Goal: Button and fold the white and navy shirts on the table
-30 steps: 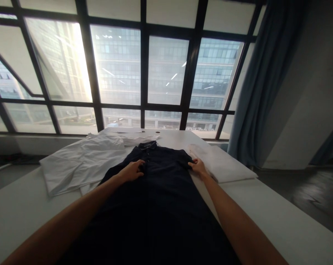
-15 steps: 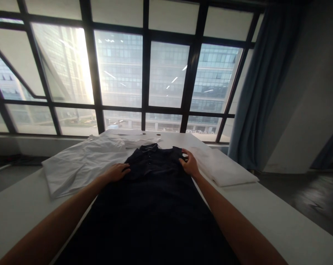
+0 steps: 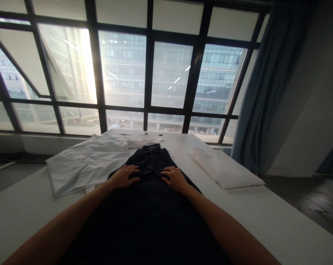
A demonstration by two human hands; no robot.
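Observation:
A dark navy shirt lies on the white table, its collar pointing toward the window and a short button placket below the collar. My left hand rests on the left side of its chest, fingers stretched out across the cloth. On the right side of the chest lies my right hand, fingers spread and pointing inward. Both hands sit on top of the fabric, a small gap of dark cloth between them. The lower part of the shirt is too dark to make out in detail.
A rumpled white garment lies to the left of the shirt. Folded white cloth sits on the right side of the white table. Behind the table are dark-framed windows and a blue curtain.
My right hand has moved left and inward from the shirt's right shoulder onto its chest. My left hand has shifted slightly right. The shirt's right shoulder now slopes down instead of standing out.

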